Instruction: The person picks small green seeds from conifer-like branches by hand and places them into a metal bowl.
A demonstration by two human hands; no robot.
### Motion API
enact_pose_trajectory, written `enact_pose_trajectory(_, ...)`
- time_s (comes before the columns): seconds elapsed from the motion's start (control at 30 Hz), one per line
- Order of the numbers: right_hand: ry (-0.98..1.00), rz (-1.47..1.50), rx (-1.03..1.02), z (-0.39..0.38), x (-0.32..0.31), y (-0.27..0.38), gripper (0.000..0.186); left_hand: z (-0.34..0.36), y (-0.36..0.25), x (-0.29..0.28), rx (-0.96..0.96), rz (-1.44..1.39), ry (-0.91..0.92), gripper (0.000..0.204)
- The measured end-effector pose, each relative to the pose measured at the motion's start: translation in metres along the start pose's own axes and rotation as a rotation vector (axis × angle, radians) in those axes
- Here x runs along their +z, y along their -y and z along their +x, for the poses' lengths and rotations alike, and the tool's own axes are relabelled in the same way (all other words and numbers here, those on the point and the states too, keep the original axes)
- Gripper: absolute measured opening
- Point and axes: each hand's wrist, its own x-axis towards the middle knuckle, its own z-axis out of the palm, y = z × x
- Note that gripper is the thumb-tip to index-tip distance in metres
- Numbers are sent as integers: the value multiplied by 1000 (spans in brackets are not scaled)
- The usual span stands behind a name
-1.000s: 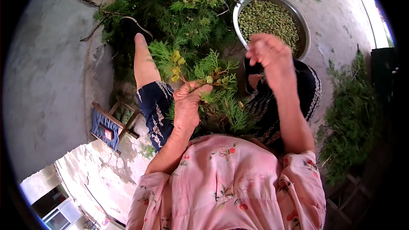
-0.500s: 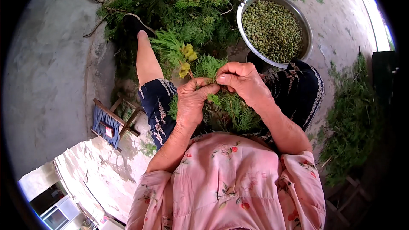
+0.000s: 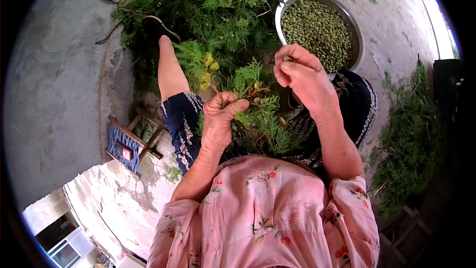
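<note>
Left hand (image 3: 220, 116) on the branch (image 3: 267, 124), right hand (image 3: 305, 77) up by the bowl (image 3: 360, 44)!
We see the left thumb and fingers pinching that leafy branch just ahead of the pink shirt (image 3: 267, 203); the right fingertips pinch what looks like a green cone (image 3: 288, 59), mostly hidden, near the metal rim, with small cones (image 3: 317, 30) filling the bowl.

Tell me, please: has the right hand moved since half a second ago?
Yes, the right hand has moved forward and to the right, toward the metal basin, which stays in place.
</note>
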Motion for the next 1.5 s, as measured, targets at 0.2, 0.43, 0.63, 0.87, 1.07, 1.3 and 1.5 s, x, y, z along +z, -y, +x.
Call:
enact_pose_trajectory(0.2, 176, -942, 24, 2, -13, -10, 16, -3, -11, 12, -73, 44, -18, 13)
enact_pose_trajectory(0.43, 354, -854, 124, 6, -12, -8, 21, -3, -13, 9, -95, 4, 30, 15)
enact_pose_trajectory(0.63, 138, -645, 50, -2, -14, -35, 21, -2, -7, 10, -99, 25, 6, 13)
enact_pose_trajectory(0.87, -63, -117, 188, -14, -7, -48, 13, -3, -10, 12, -154, -57, 0, 11)
enact_pose_trajectory(1.07, 219, -292, 234, -10, -15, -32, 25, -5, -15, 9, -259, -183, 124, 13)
enact_pose_trajectory(1.3, 282, -693, -216, -3, -14, -35, 19, -3, -8, 5, -227, -176, 129, 7)
enact_pose_trajectory(1.5, 123, -427, 87, -12, -10, -43, 17, -3, -10, 10, -199, -65, 123, 8)
